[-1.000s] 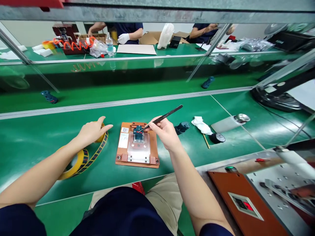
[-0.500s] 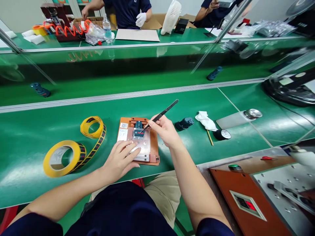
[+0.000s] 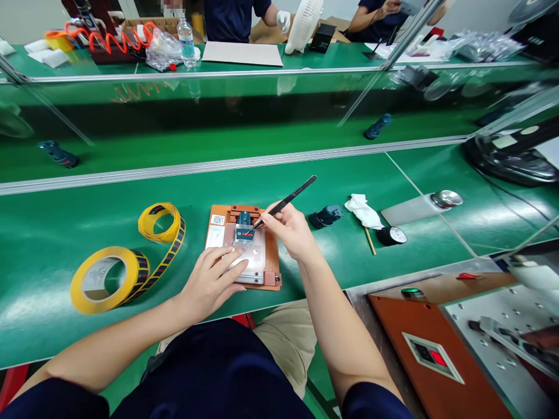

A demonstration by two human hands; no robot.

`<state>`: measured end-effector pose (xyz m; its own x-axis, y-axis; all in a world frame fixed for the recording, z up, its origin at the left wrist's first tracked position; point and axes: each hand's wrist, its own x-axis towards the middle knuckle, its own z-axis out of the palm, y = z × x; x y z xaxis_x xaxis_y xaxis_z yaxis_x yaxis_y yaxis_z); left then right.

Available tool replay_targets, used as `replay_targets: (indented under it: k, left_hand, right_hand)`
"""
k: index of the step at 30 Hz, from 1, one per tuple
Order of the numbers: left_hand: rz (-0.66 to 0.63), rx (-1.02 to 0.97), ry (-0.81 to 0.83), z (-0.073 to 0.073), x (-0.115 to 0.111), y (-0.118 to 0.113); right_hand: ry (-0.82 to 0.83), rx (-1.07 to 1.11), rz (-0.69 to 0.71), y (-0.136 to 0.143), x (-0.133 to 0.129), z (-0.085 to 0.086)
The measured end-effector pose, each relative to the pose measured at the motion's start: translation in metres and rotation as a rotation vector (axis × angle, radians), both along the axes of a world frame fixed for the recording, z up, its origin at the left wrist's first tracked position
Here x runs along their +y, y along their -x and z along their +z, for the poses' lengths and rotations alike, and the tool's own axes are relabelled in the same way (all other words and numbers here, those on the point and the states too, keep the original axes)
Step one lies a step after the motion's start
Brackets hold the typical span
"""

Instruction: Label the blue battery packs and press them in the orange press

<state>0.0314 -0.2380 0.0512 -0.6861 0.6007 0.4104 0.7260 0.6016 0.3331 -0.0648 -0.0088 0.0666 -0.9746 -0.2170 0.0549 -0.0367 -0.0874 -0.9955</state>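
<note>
An orange-brown fixture (image 3: 273, 256) with a clear plastic plate (image 3: 256, 265) lies on the green bench in front of me. Clamped at its upper part is a dark teal battery pack (image 3: 244, 218), and a dark label (image 3: 244, 234) with red lettering shows at the plate's upper edge. My left hand (image 3: 213, 273) rests on the plate with its fingers spread. Between the fingers of my right hand (image 3: 290, 230) is a pair of black tweezers (image 3: 290, 198), tilted, with the tips at the label.
Left of the fixture lies a yellow label roll (image 3: 105, 280) with its strip coiled behind. To the right are another battery pack (image 3: 326, 216), a white tissue (image 3: 363, 210), a round gauge (image 3: 392, 235) and a pump bottle (image 3: 419, 208). Beyond a conveyor, co-workers stand at a second bench.
The whole view has shifted slightly. My hands and the tweezers keep nearly the same place over the fixture. Across the conveyor, a co-worker's white-gloved hand has moved to the right.
</note>
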Motion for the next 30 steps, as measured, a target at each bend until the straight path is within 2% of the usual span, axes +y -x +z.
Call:
replay_targets:
  k: [8,16,23,26,28,30]
  left_hand:
    - [0.003,0.025,0.055,0.006,-0.001,-0.001]
    - [0.038,0.003,0.208,0.025,0.006,0.013]
    - [0.027,-0.056,0.279,0.030,0.012,0.020]
    - [0.005,-0.103,0.228,0.030,0.011,0.025]
    - [0.076,-0.162,0.124,0.028,0.010,0.032]
    - [0.191,-0.245,0.010,0.026,0.011,0.040]
  right_hand:
    - [0.037,-0.011,0.009,0.000,-0.001,0.003]
    - [-0.039,0.029,0.034,0.003,0.002,0.003]
    - [-0.118,0.028,0.007,0.003,-0.002,0.006]
    - [0.041,-0.015,-0.129,0.001,-0.003,0.006]
    - [0.108,0.012,-0.302,-0.004,0.002,0.005]
    - [-0.010,0.083,-0.449,-0.014,0.012,0.000]
